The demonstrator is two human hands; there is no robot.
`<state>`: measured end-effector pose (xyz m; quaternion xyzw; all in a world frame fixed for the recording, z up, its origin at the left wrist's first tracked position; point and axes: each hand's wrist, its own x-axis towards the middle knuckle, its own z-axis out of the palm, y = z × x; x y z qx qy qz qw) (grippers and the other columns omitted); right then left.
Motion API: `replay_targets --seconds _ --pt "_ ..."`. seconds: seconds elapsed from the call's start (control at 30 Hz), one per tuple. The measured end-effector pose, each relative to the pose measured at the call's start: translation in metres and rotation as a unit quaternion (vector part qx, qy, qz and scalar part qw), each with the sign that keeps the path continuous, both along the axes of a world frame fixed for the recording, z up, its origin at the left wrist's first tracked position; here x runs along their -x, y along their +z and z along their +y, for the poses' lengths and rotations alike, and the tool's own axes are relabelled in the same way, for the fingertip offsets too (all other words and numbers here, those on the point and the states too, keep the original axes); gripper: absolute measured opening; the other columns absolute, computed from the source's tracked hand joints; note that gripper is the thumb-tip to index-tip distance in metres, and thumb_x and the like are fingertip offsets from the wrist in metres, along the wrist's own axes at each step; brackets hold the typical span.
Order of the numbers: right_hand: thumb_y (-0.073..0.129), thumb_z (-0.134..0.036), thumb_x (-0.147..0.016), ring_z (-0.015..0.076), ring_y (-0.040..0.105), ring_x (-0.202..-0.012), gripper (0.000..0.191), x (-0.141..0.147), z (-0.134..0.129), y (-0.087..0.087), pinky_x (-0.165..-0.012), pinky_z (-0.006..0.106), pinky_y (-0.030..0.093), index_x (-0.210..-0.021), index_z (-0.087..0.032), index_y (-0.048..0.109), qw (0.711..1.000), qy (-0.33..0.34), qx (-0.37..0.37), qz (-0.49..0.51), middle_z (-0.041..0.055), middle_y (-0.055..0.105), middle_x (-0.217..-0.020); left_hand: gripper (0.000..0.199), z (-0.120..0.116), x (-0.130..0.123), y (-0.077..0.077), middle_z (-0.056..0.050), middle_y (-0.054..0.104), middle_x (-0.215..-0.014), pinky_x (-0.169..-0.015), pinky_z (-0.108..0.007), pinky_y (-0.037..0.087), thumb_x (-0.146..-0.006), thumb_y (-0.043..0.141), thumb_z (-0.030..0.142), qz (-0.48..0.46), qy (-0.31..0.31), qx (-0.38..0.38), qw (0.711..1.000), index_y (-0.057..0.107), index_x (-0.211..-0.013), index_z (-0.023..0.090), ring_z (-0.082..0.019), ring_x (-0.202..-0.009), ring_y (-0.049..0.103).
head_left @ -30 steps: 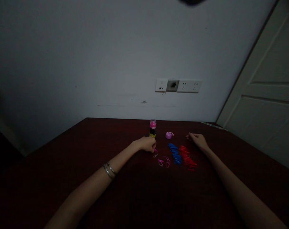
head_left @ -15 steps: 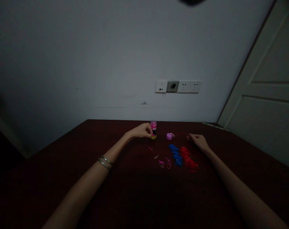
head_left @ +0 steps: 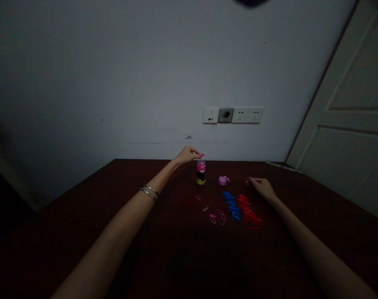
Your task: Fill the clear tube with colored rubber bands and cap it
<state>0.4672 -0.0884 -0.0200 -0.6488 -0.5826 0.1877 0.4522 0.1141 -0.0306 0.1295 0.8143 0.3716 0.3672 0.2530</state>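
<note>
My left hand (head_left: 189, 155) pinches a small pink band (head_left: 202, 155) just above the mouth of a clear jar (head_left: 201, 172). Pink, black and yellow layers show inside the jar, which stands upright. To its right sits a purple lid (head_left: 222, 180) with a loop. My right hand (head_left: 261, 187) rests on the table with curled fingers; whether it holds anything is hidden. Near it lie a blue pile of bands (head_left: 231, 205) and a red pile of bands (head_left: 249, 211). Several loose pink bands (head_left: 222, 217) are left of the blue pile.
The dark red table (head_left: 176, 249) meets a grey wall (head_left: 145, 83) at its back edge. A row of sockets (head_left: 246, 116) is on the wall. At the right stands a pale panelled door (head_left: 347, 124).
My left hand has risen from beside the jar's lower part to above its mouth, with a pink band now visible in its fingers. My right hand has stayed in place.
</note>
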Motion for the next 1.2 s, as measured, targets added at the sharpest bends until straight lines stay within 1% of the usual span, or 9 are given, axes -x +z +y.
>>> replay_targets --seconds 0.17,0.23,0.4,0.5,0.67,0.87,1.03,1.2 --pt "0.045 -0.049 -0.072 0.0196 0.060 -0.063 0.045 0.000 0.000 -0.001 -0.058 0.028 0.043 -0.072 -0.012 0.070 1.000 -0.002 0.001 -0.002 0.0086 0.069 -0.069 0.017 -0.006 -0.007 -0.008 -0.001 0.059 -0.058 -0.049 -0.021 0.030 -0.065 0.064 0.023 -0.014 0.021 0.051 0.998 0.070 -0.074 0.010 -0.007 -0.049 0.042" --pt "0.044 -0.049 -0.072 0.0198 0.060 -0.062 0.045 0.001 -0.001 0.000 -0.058 0.028 0.043 -0.071 -0.012 0.070 1.000 -0.006 0.000 -0.007 0.0083 0.068 -0.067 0.017 -0.007 -0.007 -0.011 -0.001 0.059 -0.057 -0.048 -0.021 0.030 -0.066 0.063 0.023 -0.014 0.023 0.057 0.998 0.070 -0.075 0.010 -0.006 -0.049 0.041" --pt "0.044 -0.049 -0.072 0.0202 0.061 -0.062 0.044 0.003 -0.003 0.002 -0.058 0.028 0.042 -0.069 -0.013 0.070 1.000 -0.013 0.001 -0.018 0.0078 0.068 -0.066 0.014 -0.004 -0.006 -0.015 -0.004 0.063 -0.064 -0.053 -0.021 0.034 -0.065 0.063 0.019 0.007 0.013 0.011 1.000 0.070 -0.072 0.009 -0.009 -0.056 0.047" --pt "0.044 -0.048 -0.073 0.0202 0.061 -0.065 0.043 0.003 -0.004 0.003 -0.059 0.028 0.043 -0.071 -0.013 0.070 1.000 -0.009 0.000 -0.015 0.0078 0.069 -0.069 0.017 -0.004 -0.005 -0.016 -0.005 0.064 -0.065 -0.054 -0.022 0.035 -0.065 0.061 0.020 0.023 0.014 0.004 1.000 0.070 -0.074 0.009 -0.010 -0.057 0.048" --pt "0.044 -0.048 -0.073 0.0199 0.061 -0.064 0.044 0.004 -0.005 0.003 -0.060 0.028 0.043 -0.071 -0.013 0.070 1.000 -0.014 -0.001 -0.024 0.0075 0.069 -0.068 0.021 -0.004 -0.005 -0.016 -0.006 0.065 -0.067 -0.055 -0.023 0.036 -0.064 0.062 0.023 0.022 0.007 0.007 1.000 0.071 -0.076 0.008 -0.010 -0.057 0.049" --pt "0.043 -0.049 -0.073 0.0204 0.061 -0.063 0.046 0.001 -0.002 0.001 -0.058 0.028 0.042 -0.069 -0.013 0.070 0.999 -0.006 -0.002 -0.035 0.0075 0.068 -0.067 0.026 -0.001 -0.003 -0.015 -0.006 0.066 -0.069 -0.055 -0.023 0.035 -0.065 0.063 0.029 0.027 -0.008 0.016 0.999 0.071 -0.078 0.008 -0.011 -0.058 0.049" --pt "0.044 -0.048 -0.073 0.0202 0.061 -0.063 0.044 0.003 -0.003 0.002 -0.057 0.027 0.042 -0.069 -0.012 0.070 1.000 -0.011 0.000 -0.021 0.0081 0.069 -0.067 0.022 -0.005 -0.001 -0.012 -0.006 0.066 -0.072 -0.058 -0.023 0.036 -0.065 0.062 0.025 0.016 0.007 0.011 1.000 0.071 -0.077 0.009 -0.010 -0.061 0.050" --pt "0.043 -0.049 -0.073 0.0202 0.061 -0.063 0.044 0.004 -0.005 0.004 -0.056 0.027 0.042 -0.070 -0.013 0.070 0.999 -0.012 0.009 -0.028 0.0076 0.069 -0.068 0.022 -0.008 0.003 -0.010 -0.005 0.065 -0.068 -0.055 -0.023 0.035 -0.066 0.063 0.026 -0.009 0.035 0.028 0.999 0.071 -0.078 0.009 -0.009 -0.057 0.048"
